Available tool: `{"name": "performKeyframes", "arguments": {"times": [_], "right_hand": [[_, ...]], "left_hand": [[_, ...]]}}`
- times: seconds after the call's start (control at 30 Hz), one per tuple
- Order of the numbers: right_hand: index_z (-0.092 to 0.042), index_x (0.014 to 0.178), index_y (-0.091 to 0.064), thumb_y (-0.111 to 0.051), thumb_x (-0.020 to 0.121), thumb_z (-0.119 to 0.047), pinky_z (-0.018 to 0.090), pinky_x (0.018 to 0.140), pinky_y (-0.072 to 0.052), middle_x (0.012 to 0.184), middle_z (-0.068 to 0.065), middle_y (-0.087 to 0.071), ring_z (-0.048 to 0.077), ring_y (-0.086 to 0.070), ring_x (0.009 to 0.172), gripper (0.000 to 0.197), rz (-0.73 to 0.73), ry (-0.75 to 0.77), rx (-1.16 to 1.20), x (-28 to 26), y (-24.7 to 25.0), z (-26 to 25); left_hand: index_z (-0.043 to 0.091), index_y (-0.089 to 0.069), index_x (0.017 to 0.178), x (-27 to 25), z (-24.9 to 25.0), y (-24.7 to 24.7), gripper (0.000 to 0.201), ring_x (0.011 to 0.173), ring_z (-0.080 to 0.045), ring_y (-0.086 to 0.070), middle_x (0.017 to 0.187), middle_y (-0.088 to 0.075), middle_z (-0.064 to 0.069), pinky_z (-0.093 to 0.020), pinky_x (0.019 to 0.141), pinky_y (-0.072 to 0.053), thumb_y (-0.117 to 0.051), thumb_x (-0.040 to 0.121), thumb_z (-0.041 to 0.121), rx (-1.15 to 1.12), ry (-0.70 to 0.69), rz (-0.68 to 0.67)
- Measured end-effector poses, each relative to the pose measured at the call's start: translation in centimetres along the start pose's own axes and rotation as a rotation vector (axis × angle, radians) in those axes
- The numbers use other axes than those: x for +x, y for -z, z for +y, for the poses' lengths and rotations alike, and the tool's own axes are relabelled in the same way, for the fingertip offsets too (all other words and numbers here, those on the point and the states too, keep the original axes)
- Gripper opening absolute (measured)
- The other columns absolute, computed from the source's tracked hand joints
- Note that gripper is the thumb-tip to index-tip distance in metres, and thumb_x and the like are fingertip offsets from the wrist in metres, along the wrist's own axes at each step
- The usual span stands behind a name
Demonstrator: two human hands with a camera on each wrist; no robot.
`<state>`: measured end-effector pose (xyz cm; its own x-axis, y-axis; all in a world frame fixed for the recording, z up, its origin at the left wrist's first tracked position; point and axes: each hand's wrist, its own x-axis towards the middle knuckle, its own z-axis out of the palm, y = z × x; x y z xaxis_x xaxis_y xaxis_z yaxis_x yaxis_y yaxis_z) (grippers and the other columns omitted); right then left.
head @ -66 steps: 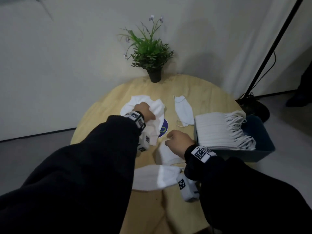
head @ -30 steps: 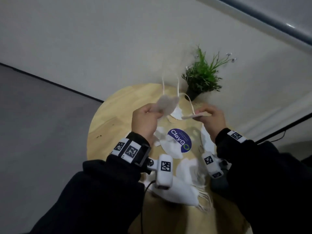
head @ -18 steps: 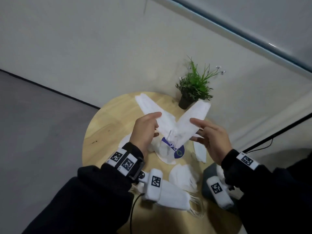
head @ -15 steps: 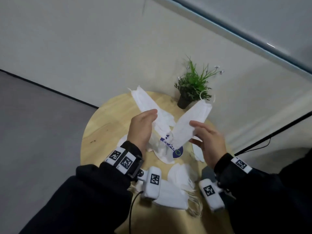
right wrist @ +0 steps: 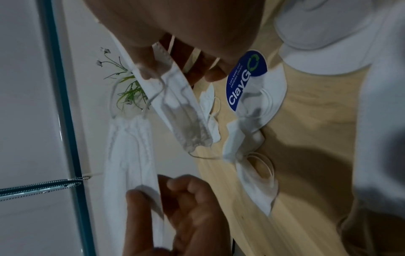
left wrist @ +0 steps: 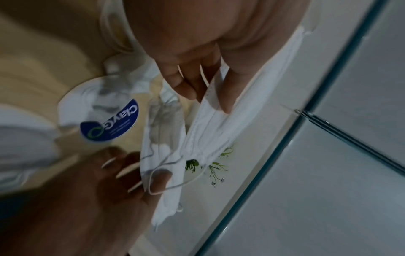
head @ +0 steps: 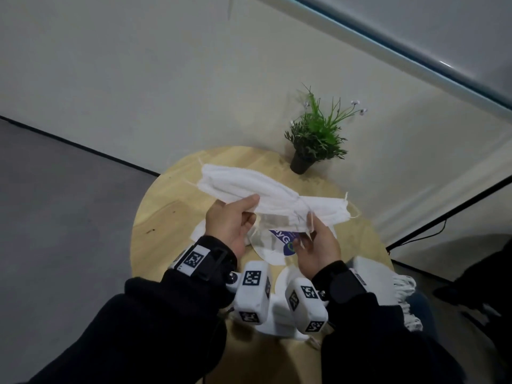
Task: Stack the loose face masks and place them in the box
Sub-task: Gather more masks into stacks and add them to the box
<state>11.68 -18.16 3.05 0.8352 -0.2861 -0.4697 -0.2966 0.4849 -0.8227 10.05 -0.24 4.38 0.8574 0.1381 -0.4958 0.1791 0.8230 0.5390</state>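
We hold two masks above the tabletop (head: 155,214): left hand (head: 231,225) pinches one mask (head: 243,187), right hand (head: 318,248) pinches the other (head: 329,213). We should square their edges, tuck loops, before laying them on the box (head: 424,309) stack (head: 379,281).

We see a round, light wooden table (head: 155,217) standing close to a plain pale wall (head: 138,65); a small potted plant (head: 313,139) sits at its far edge; the floor (head: 55,203) is grey — the light dim, even.
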Motion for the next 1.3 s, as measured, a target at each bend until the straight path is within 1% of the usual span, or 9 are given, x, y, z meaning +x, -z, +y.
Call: {"name": "performKeyframes", "arguments": {"times": [0.2, 0.5, 0.57, 0.7, 0.8, 0.9, 1.07, 1.17, 1.3], "right_hand": [[0.008, 0.119, -0.066, -0.064, 0.095, 0.002, 0.037, 0.074, -0.065, 0.113, 0.022, -0.072, 0.035, -0.069, 0.099, 0.025, -0.212, 0.000, 0.195, -1.5, -1.3, 1.5], [0.007, 0.123, -0.065, -0.052, 0.095, 0.015, 0.048, 0.102, -0.057, 0.116, 0.021, -0.073, 0.031, -0.070, 0.110, 0.031, -0.507, -0.023, -0.161, -3.0, -0.8, 0.5], [0.004, 0.132, -0.060, -0.045, 0.090, 0.025, 0.050, 0.097, -0.059, 0.132, 0.022, -0.068, 0.032, -0.069, 0.119, 0.050, -0.570, -0.050, -0.289, -2.1, -0.5, -0.5], [-0.009, 0.111, -0.067, -0.046, 0.096, 0.015, 0.035, 0.064, -0.059, 0.113, 0.018, -0.071, 0.023, -0.069, 0.085, 0.035, -0.170, 0.106, -0.707, 3.6, 0.3, -2.4], [-0.004, 0.141, -0.058, -0.051, 0.101, -0.002, 0.034, 0.080, -0.051, 0.120, 0.015, -0.065, 0.031, -0.064, 0.091, 0.041, 0.098, 0.182, -1.154, 10.1, 2.0, -3.8], [-0.005, 0.157, -0.036, -0.045, 0.104, -0.031, 0.037, 0.114, -0.038, 0.158, 0.018, -0.044, 0.038, -0.051, 0.137, 0.059, 0.108, 0.126, -1.591, 16.1, 3.8, -3.8], [-0.011, 0.119, -0.059, -0.058, 0.092, -0.024, 0.032, 0.085, -0.048, 0.124, 0.017, -0.061, 0.034, -0.064, 0.116, 0.030, 0.042, 0.055, -1.948, 16.5, 3.6, -0.8], [-0.011, 0.093, -0.063, -0.055, 0.078, -0.025, 0.042, 0.091, -0.057, 0.112, 0.017, -0.068, 0.037, -0.069, 0.100, 0.022, 0.117, 0.208, -1.883, 17.3, 2.9, 0.5], [-0.018, 0.096, -0.064, -0.066, 0.082, -0.019, 0.033, 0.078, -0.053, 0.114, 0.015, -0.062, 0.030, -0.062, 0.081, 0.015, 0.094, 0.245, -1.771, 15.4, 1.6, 0.6]], "left_hand": [[0.002, -0.072, 0.098, -0.5, -2.1, -0.5, 0.011, 0.070, -0.018, -0.072, 0.087, -0.077, -0.011, -0.026, 0.067, -0.063, -0.076, 0.089, -0.001, -0.071, 0.123, -0.106], [0.003, -0.048, 0.147, 0.1, -2.4, -0.1, 0.091, 0.075, -0.020, -0.077, 0.105, -0.078, -0.011, -0.027, 0.056, -0.057, -0.092, 0.067, 0.004, 0.007, 0.174, -0.030], [-0.006, -0.049, 0.144, 0.2, -1.6, -0.3, 0.072, 0.068, -0.026, -0.077, 0.102, -0.077, -0.021, -0.029, 0.051, -0.058, -0.080, 0.079, -0.008, -0.009, 0.179, -0.049], [-0.009, -0.065, 0.121, 1.8, 0.6, -0.1, 0.035, 0.072, -0.028, -0.076, 0.109, -0.072, -0.024, -0.029, 0.054, -0.060, -0.068, 0.086, -0.014, -0.116, 0.134, 0.000], [0.004, -0.067, 0.103, 2.3, 1.9, 0.4, 0.014, 0.088, -0.025, -0.066, 0.111, -0.067, -0.015, -0.028, 0.066, -0.058, -0.069, 0.090, -0.002, -0.144, 0.170, 0.027], [0.010, -0.068, 0.117, 2.0, 2.3, 0.6, 0.026, 0.112, -0.024, -0.062, 0.126, -0.066, -0.008, -0.035, 0.093, -0.052, -0.071, 0.092, 0.012, -0.113, 0.190, -0.026], [0.016, -0.066, 0.128, 2.1, 2.3, 0.3, 0.038, 0.125, -0.028, -0.062, 0.134, -0.068, -0.006, -0.045, 0.109, -0.047, -0.076, 0.091, 0.017, -0.017, 0.162, -0.076], [0.010, -0.069, 0.113, 1.9, 2.4, -0.2, 0.023, 0.116, -0.028, -0.069, 0.121, -0.075, -0.011, -0.043, 0.107, -0.051, -0.075, 0.091, 0.008, -0.061, 0.146, -0.041], [0.006, -0.069, 0.117, 1.5, 2.5, -0.2, 0.026, 0.108, -0.031, -0.073, 0.110, -0.078, -0.016, -0.046, 0.107, -0.053, -0.072, 0.091, 0.005, -0.114, 0.148, -0.078]]}}
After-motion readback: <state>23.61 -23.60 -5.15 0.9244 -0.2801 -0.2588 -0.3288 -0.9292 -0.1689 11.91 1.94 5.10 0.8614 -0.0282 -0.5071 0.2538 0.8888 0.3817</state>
